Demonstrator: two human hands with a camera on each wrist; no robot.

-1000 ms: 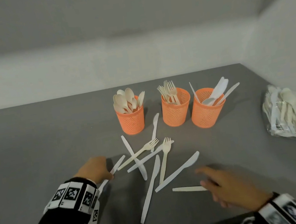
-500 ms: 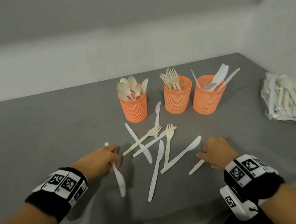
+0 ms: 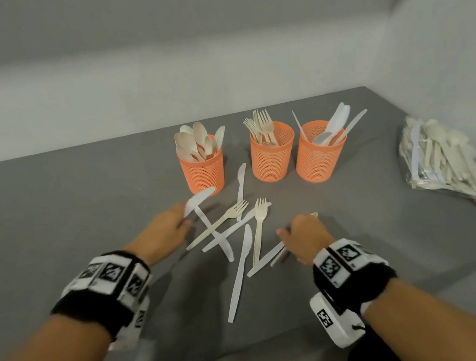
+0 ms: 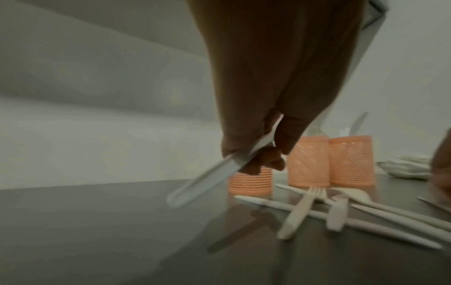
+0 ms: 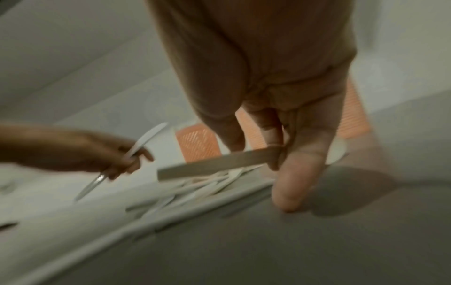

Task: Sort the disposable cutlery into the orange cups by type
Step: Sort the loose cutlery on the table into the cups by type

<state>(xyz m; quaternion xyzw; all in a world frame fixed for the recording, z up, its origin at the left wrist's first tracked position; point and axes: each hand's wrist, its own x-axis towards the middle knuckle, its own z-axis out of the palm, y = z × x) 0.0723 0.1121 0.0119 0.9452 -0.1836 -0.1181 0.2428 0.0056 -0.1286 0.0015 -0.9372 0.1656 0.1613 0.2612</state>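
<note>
Three orange mesh cups stand in a row on the grey table: spoons in the left cup [image 3: 203,171], forks in the middle cup [image 3: 272,159], white knives in the right cup [image 3: 316,160]. In front lies a loose pile of forks [image 3: 258,227] and white knives [image 3: 240,273]. My left hand [image 3: 182,220] grips a white knife [image 3: 199,198] off the table, blade toward the spoon cup; the left wrist view shows its handle [image 4: 212,173] in curled fingers. My right hand [image 3: 288,230], at the pile's right edge, pinches a beige utensil [image 5: 214,164] with a rounded far end.
A clear bag of spare cutlery [image 3: 446,163] lies at the right by the side wall. The table's front edge [image 3: 257,352] runs just below my wrists. Bare grey table [image 3: 64,214] stretches to the left of the cups.
My left hand has lifted the white knife and carried it up toward the cups. My right hand has closed on the beige utensil and raised it beside the pile.
</note>
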